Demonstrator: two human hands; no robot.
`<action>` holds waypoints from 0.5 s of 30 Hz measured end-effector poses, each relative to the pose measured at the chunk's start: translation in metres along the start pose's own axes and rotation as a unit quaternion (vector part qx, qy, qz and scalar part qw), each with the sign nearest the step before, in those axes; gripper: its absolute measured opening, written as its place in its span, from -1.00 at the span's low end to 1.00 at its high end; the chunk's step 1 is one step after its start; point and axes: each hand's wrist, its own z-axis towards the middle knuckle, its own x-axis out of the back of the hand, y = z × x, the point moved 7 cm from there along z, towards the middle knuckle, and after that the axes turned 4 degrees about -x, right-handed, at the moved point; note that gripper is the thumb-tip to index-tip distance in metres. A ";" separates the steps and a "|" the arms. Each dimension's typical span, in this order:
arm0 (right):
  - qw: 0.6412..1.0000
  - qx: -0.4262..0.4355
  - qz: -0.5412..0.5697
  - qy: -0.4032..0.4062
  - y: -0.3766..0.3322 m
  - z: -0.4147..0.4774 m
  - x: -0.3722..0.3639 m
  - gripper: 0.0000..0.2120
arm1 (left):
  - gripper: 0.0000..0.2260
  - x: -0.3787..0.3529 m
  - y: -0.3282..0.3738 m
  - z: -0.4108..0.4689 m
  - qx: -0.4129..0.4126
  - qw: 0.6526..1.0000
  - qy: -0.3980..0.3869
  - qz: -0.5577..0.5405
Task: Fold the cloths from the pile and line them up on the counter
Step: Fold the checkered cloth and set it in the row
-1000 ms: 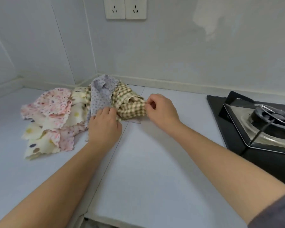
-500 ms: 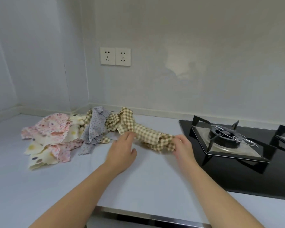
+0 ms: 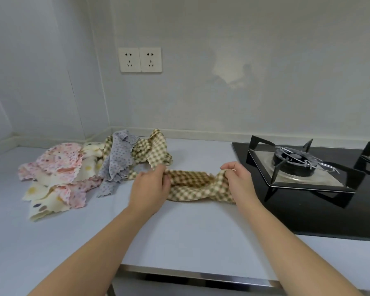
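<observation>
We see a pale counter [image 3: 179,236] running into a back-left corner, where the pile [image 3: 68,174] of crumpled patterned cloths lies. Nearer the counter's middle, the left hand [image 3: 150,186] and the right hand [image 3: 238,182] each grip a bunched end of a brown checked cloth [image 3: 192,185]. It stretches between them, its lower edge seeming to rest on the surface. A black gas hob [image 3: 308,214] sits at the right edge, and a double socket [image 3: 140,59] is on the scuffed grey wall behind.
</observation>
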 end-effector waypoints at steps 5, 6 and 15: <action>0.996 0.074 -0.012 0.055 -0.007 0.001 0.013 -0.73 | -0.91 0.010 -0.034 -0.005 0.141 0.986 0.065 -0.054; 0.995 0.086 -0.003 0.040 -0.010 0.000 0.011 -0.69 | -0.82 0.008 -0.037 -0.006 0.146 0.985 0.050 -0.071; 0.976 0.153 -0.132 -0.082 -0.015 -0.013 -0.015 -0.66 | -0.82 -0.002 -0.001 -0.004 -0.075 0.992 -0.017 -0.098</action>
